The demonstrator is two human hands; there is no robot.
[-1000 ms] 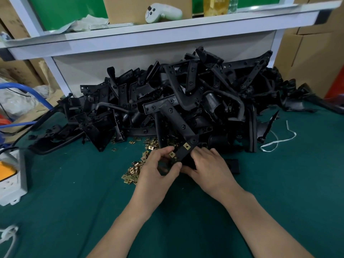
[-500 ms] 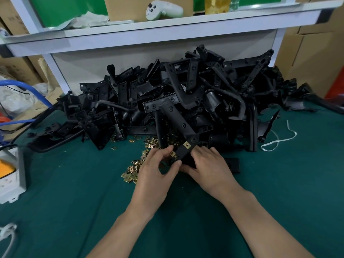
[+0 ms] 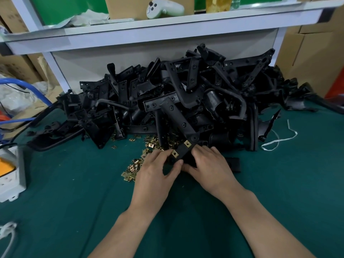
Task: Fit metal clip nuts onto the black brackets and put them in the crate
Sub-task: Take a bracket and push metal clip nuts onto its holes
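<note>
Slanting from near left up to far right, the bracket [image 3: 183, 151] sits mid-table [image 3: 74, 202], at the near edge of the black pile [image 3: 186, 99] — two clips [image 3: 187, 144] on its top face. The left hand [image 3: 158, 170] pinches its near end; the right hand [image 3: 210, 164] grips it, fingers curled. Loose clips [image 3: 136, 165] lie just left.

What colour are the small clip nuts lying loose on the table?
Brassy gold; the loose clip nuts show best in the head view, against the green table cover.
</note>
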